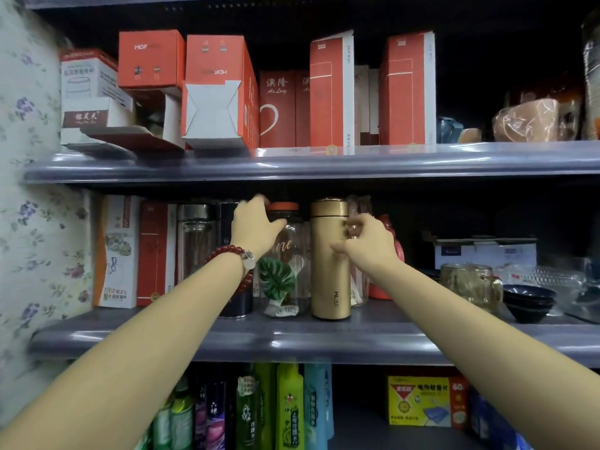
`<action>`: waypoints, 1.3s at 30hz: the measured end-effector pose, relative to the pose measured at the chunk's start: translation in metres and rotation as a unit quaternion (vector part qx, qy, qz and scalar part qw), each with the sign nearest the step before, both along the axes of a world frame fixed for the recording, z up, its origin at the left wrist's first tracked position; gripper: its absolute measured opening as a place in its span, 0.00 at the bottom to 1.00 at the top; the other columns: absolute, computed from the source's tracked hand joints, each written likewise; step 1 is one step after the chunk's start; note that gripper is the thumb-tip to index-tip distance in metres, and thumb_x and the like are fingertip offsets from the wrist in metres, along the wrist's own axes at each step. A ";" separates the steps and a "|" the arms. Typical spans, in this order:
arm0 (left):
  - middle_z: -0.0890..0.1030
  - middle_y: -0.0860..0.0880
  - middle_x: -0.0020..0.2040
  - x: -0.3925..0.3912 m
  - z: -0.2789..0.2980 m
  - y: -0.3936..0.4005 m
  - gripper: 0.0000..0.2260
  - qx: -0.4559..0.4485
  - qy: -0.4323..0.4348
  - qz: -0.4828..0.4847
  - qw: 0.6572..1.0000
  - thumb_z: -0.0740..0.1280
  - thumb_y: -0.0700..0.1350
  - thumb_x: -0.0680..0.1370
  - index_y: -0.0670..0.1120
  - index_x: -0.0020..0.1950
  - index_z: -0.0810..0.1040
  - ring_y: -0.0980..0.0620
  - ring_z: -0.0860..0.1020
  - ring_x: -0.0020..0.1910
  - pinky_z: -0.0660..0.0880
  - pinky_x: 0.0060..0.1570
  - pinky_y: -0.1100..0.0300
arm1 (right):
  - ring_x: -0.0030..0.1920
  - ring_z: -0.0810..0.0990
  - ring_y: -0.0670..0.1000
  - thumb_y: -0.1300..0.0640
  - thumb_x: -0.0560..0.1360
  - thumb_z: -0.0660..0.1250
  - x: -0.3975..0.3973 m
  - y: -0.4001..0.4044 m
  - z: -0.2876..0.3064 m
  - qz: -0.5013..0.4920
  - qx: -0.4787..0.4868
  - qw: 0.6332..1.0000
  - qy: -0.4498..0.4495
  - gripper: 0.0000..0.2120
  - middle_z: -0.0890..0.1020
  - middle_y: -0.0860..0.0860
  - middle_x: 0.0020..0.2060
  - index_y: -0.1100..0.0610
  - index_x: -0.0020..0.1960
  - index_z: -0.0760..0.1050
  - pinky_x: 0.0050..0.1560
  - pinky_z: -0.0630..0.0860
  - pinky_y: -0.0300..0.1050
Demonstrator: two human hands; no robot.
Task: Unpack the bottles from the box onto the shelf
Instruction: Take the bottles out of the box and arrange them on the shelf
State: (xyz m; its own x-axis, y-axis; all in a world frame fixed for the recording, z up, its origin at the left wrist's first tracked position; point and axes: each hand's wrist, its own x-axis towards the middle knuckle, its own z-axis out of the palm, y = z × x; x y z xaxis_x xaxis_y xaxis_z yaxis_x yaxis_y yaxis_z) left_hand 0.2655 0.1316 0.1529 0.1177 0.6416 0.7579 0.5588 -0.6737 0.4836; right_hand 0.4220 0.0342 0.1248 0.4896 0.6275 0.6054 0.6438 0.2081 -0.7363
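On the middle shelf [324, 339] stand a steel-capped glass bottle [194, 241], a dark bottle [235, 305], a clear glass bottle [285, 287] with an orange lid and a leaf print, and a gold flask [329, 287]. My left hand [255, 227], with a red bead bracelet on the wrist, grips the clear bottle's top, thumb on its shoulder and fingers by the lid. Curled at the gold flask's upper right edge, my right hand [368, 241] has its thumb across the flask's front. Another clear bottle [358, 290] stands half hidden behind the flask.
Upright cartons [118, 251] fill the shelf's left end; a glass mug [467, 284], stacked dark bowls [529, 300] and a blue-white box [483, 251] sit to the right. Red boxes [331, 92] line the upper shelf [324, 164]. Below are green bottles [289, 410]. A wallpapered wall [32, 222] stands at left.
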 end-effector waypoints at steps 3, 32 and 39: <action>0.76 0.42 0.61 -0.018 -0.003 -0.008 0.19 0.016 0.031 0.009 0.999 0.70 0.46 0.73 0.44 0.62 0.75 0.45 0.75 0.60 0.69 0.54 0.60 | 0.49 0.76 0.49 0.59 0.68 0.74 -0.008 -0.012 -0.002 0.012 -0.028 0.997 -0.069 0.19 0.80 0.54 0.53 0.57 0.58 0.77 0.47 0.69 0.40; 0.77 0.45 0.50 -0.400 -0.329 -0.239 0.10 -0.375 0.266 0.307 0.834 0.67 0.43 0.73 0.43 0.54 0.78 0.43 0.76 0.51 0.76 0.49 0.50 | 0.46 0.79 0.52 0.59 0.67 0.76 -0.398 -0.051 -0.300 0.524 -0.341 0.720 -0.302 0.14 0.82 0.55 0.44 0.61 0.51 0.80 0.45 0.73 0.42; 0.80 0.41 0.55 -0.465 -0.507 -0.302 0.10 -0.517 0.187 0.295 0.781 0.65 0.41 0.75 0.39 0.54 0.79 0.42 0.77 0.54 0.74 0.53 0.53 | 0.47 0.81 0.54 0.60 0.67 0.76 -0.475 -0.092 -0.477 0.554 -0.454 0.620 -0.321 0.12 0.82 0.56 0.43 0.60 0.49 0.80 0.45 0.74 0.43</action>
